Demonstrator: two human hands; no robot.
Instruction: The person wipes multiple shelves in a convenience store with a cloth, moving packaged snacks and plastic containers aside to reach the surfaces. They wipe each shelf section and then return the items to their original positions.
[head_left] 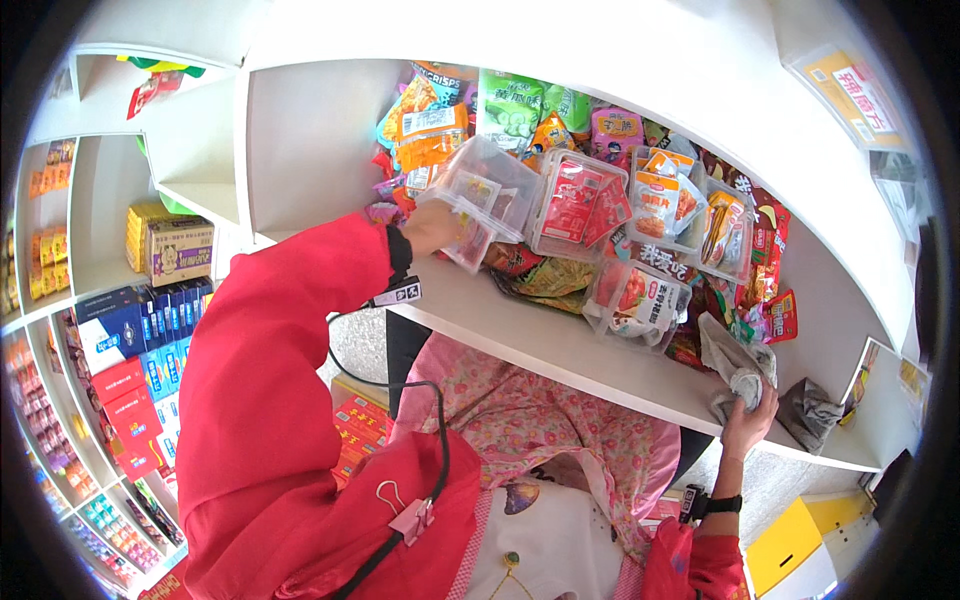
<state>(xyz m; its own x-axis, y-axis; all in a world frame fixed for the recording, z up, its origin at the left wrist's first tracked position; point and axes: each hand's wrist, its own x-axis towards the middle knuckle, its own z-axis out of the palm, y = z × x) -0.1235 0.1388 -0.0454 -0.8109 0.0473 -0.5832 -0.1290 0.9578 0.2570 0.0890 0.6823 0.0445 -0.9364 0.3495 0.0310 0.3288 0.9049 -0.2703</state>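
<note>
My left hand (430, 228) reaches across the shelf and grips the edge of a see-through plastic box (505, 180), which is tilted and has a few small packets in it. Part of that hand's fingers is hidden by the box. At the right, my right hand (752, 418) is closed on a crumpled grey cloth (728, 352), close to the shelf's front edge. Beside the tilted box stands another box with red packets (577, 205). More see-through boxes hold orange and white packets (655, 205), brown snack packets (722, 235) and a red and white packet (650, 305).
Bagged snacks, among them a green bag (508, 105) and an orange bag (432, 135), lie heaped behind the boxes on the white shelf (500, 335). A dark grey crumpled cloth (810, 412) lies at its right end. Shelves with cartons (180, 248) stand at left. A black cable (440, 430) hangs before me.
</note>
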